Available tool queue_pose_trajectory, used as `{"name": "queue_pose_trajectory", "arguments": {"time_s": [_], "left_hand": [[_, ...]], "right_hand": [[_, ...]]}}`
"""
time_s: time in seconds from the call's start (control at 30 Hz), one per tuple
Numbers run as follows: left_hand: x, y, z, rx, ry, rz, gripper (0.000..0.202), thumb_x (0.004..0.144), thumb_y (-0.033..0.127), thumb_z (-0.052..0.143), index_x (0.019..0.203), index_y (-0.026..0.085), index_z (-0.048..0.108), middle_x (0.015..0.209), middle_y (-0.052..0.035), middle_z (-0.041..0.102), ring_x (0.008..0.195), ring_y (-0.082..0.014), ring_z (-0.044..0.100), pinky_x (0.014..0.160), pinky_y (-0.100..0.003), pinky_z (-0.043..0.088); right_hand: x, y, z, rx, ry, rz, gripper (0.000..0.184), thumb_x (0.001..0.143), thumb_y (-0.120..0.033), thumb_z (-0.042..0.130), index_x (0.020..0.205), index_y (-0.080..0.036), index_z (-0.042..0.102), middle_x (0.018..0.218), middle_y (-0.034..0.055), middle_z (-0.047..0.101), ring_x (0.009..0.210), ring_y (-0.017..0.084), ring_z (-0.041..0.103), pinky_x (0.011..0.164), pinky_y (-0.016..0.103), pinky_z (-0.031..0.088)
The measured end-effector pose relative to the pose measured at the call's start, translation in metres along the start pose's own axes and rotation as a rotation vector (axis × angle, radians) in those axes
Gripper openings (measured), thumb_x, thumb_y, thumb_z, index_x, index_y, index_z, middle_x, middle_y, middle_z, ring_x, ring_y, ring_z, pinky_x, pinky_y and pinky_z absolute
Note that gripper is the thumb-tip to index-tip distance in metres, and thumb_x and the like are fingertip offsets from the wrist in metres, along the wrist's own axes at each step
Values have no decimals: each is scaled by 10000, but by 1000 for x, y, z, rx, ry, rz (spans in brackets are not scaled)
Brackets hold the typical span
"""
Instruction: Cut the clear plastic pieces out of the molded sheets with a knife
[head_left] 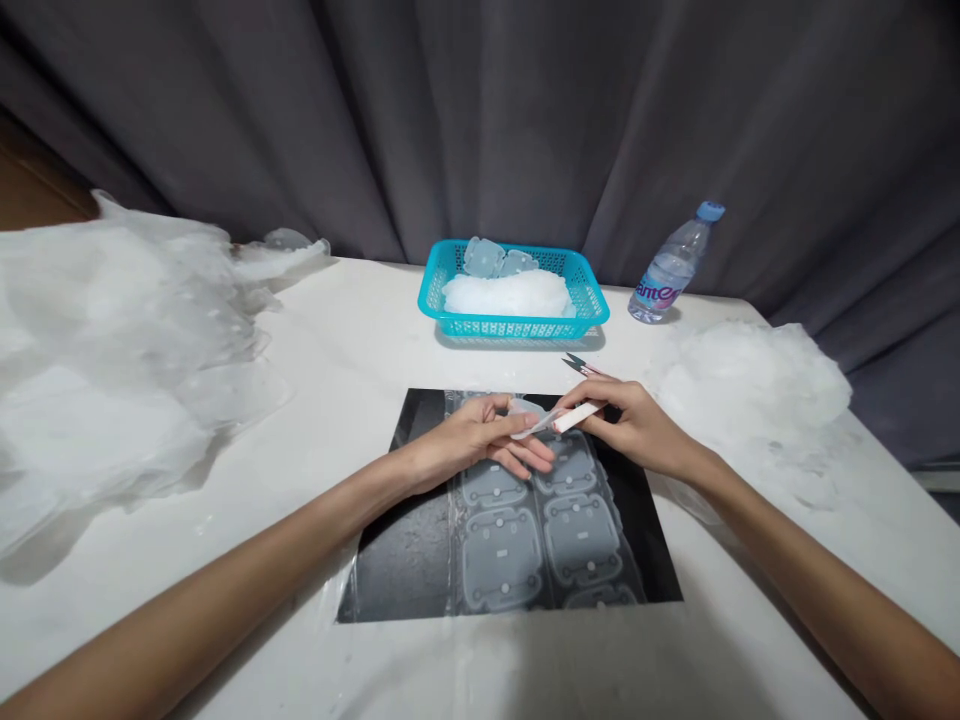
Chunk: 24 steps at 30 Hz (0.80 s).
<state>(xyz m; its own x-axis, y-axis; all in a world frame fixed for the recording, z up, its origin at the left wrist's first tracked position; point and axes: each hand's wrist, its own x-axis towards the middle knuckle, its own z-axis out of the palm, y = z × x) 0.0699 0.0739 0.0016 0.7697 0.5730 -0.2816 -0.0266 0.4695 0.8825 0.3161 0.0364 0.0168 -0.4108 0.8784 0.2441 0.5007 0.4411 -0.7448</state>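
Observation:
My left hand [487, 435] pinches a small translucent plastic piece [534, 428] between thumb and index finger, its other fingers loosely spread below. My right hand [630, 425] is closed on a short white bar [577, 416], whose near end meets the edge of the piece. Thread snips [581, 365] with dark blades stick out above the right fingers and seem tucked in that hand. Beneath both hands, a clear sheet [501, 560] with rows of rounded-square plastic shapes lies on a black mat [405, 560].
Behind the mat stands a turquoise basket [510, 328] with a white bag-like heap and a few translucent pieces. A water bottle [667, 270] is to its right. Crumpled clear plastic [127, 350] is piled at left, and another white heap [750, 385] lies at right. Grey curtain [480, 120] hangs behind.

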Motion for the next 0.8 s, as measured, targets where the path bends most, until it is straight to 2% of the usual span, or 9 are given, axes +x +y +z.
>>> {"name": "queue_pose_trajectory", "arguments": {"time_s": [0.2,0.33,0.4,0.5,0.63,0.73,0.8], "left_hand": [[-1,0,-1,36,-4,11,322,938,414,774,982,128,634,937,-173,826,831,-237,819,640,-258,610],[-2,1,-1,72,-6,21,300,944,395,770,980,120,655,860,-121,812,722,-177,788,619,-231,582],[-3,3,-1,91,-6,15,303,939,400,773,964,119,662,795,-84,789,637,-130,742,585,-205,549],[-5,6,-1,125,6,-8,305,925,416,776,937,139,649,699,-19,730,535,-87,651,522,-186,493],[-9,8,0,191,6,2,306,937,435,751,884,165,618,614,53,611,442,-40,471,443,-164,350],[-10,7,-1,224,-27,20,321,955,453,729,867,172,602,611,65,551,443,-36,381,421,-171,240],[-8,5,-1,212,-6,25,357,959,486,716,852,169,591,610,60,538,448,-42,362,428,-184,226]], "right_hand": [[0,0,0,16,-12,-1,169,972,-146,604,974,-208,761,918,31,773,747,168,621,771,343,451],[0,-1,-2,55,-39,-69,156,956,-139,658,1048,-209,763,1069,58,757,954,199,665,808,332,475],[-1,-1,-3,78,-60,-130,156,959,-144,681,1064,-215,772,1109,60,742,1034,200,670,886,342,488],[-1,-2,-5,123,-88,-171,145,979,-163,679,1041,-226,793,1055,47,748,1004,184,691,934,352,506],[0,-4,-8,213,-131,-132,87,957,-250,734,1001,-228,806,1011,53,766,951,194,714,876,358,553],[0,-6,-8,263,-161,-110,114,944,-317,752,956,-217,807,978,63,776,915,202,722,837,360,569],[0,-6,-6,242,-139,-68,165,951,-356,740,929,-202,797,929,61,775,859,195,708,800,345,557]]}}
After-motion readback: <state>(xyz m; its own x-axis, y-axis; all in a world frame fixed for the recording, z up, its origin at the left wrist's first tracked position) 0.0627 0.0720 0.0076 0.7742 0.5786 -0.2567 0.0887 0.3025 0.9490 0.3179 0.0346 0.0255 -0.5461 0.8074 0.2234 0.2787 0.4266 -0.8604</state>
